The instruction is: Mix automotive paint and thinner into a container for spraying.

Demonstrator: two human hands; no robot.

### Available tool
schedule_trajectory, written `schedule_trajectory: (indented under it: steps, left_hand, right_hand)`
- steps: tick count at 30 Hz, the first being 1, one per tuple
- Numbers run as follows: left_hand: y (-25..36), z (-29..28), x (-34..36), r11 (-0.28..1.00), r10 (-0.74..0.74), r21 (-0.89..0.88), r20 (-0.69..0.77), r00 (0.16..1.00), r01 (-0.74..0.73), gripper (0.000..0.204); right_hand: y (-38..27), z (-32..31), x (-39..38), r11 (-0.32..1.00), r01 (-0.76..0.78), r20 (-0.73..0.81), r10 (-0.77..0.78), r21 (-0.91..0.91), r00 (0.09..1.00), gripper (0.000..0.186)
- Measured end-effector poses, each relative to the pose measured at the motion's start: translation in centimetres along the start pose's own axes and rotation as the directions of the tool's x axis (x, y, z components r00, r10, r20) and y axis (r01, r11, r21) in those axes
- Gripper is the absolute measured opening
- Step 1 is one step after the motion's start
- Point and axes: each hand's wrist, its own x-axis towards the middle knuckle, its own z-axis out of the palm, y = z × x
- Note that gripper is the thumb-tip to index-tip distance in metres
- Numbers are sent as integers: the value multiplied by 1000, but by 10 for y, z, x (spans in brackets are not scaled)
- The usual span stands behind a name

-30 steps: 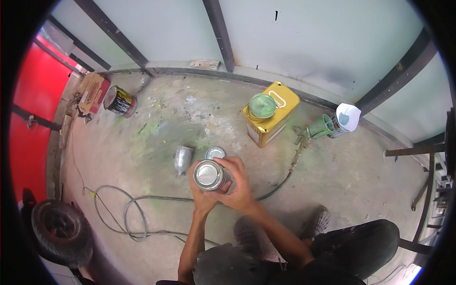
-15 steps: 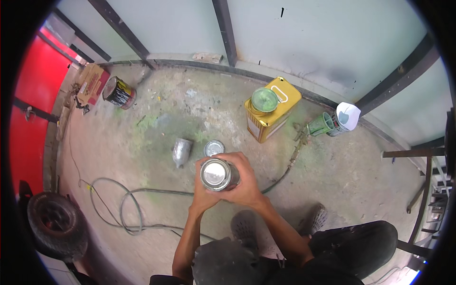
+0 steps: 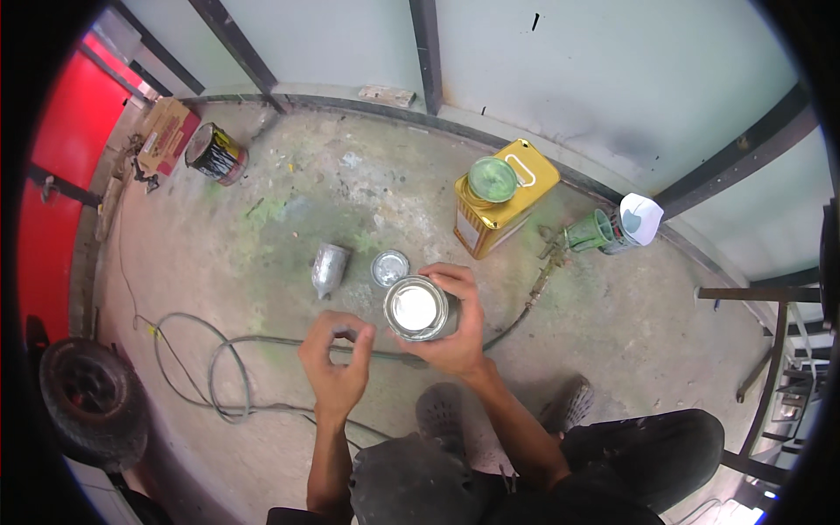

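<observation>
Bearings: the can's centre; 12 o'clock is pointing away from you, toward the wall [image 3: 612, 79].

Item: metal can [image 3: 416, 308], one. Hanging in front of you above the floor [image 3: 350, 210], silver end facing up; glare is whitening its middle.

Item: right hand [image 3: 459, 319]. Wrapping the can from 3 o'clock, thumb and fingers gripping its side.

Item: left hand [image 3: 337, 363]. Standing apart from the can at 8 o'clock, holding nothing; fingers are curling toward the thumb, leaving a wide gap.

Progress, by judgement: your right hand is carrying the can alone. Outstanding: the can is not standing on the floor, and its upper end is looking covered, showing no contents. A round silver lid [image 3: 390, 268] is lying at 11 o'clock and a silver cup [image 3: 329, 271] is resting on its side at 10; neither hand is touching them.

Edges: a yellow tin [image 3: 516, 207], bearing a green-stained tub [image 3: 493, 179], is blocking 1 o'clock. A green cup [image 3: 593, 229] is standing at 2. A hose [image 3: 262, 339] is running below your hands and looping toward 8 and 9. Your shoe [image 3: 442, 416] is bounding 6 o'clock.

Room: the widest stretch is opening between 10 and 12, beyond the lid and silver cup, reaching toward the wall.
</observation>
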Motion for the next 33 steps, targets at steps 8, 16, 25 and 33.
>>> schedule_trajectory:
  steps: [8, 16, 25, 33]
  left_hand:
    - [36, 14, 0, 963, 266, 38, -34, 963, -265, 17]
    - [36, 21, -6, 890, 427, 174, 12, 904, -422, 27]
    - [39, 32, -6, 838, 470, 279, 69, 880, -469, 31]
    - [33, 39, -2, 856, 457, 239, 68, 887, -459, 27]
  right_hand:
    - [0, 0, 2, 998, 45, -61, -47, -35, 997, 95]
    - [1, 5, -4, 996, 51, -166, -63, -75, 984, 94]
    - [-3, 6, -6, 980, 71, -210, -110, -186, 972, 84]
    - [5, 8, -14, 983, 91, -196, -122, -157, 973, 80]
